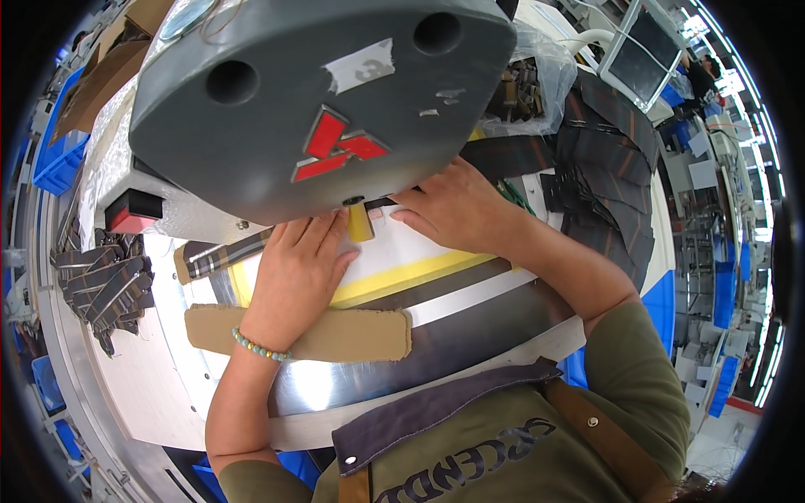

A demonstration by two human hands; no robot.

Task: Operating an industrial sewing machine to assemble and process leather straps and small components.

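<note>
A plaid fabric strip (231, 254) runs under the needle area of a large grey sewing machine head (277, 142). My left hand (293, 264) lies palm down on the strip, fingers stretched forward and thumb apart. To its right, my right hand (457, 205) rests beside the needle area, its thumb and forefinger apart at the dark edge of the strip; its other fingers are partly hidden. Between the hands a small yellow tab (360, 223) stands below the machine head. Beneath my left wrist lies a tan fabric piece (360, 334) with rounded ends.
Yellow tape (394, 277) crosses the white work surface. Plaid strips are heaped at the left (105, 289); dark striped fabric pieces (604, 168) overlap at the right. Behind them are a clear plastic bag (545, 84), green-handled scissors (513, 194) and a screen (644, 52). A blue bin (63, 159) stands far left.
</note>
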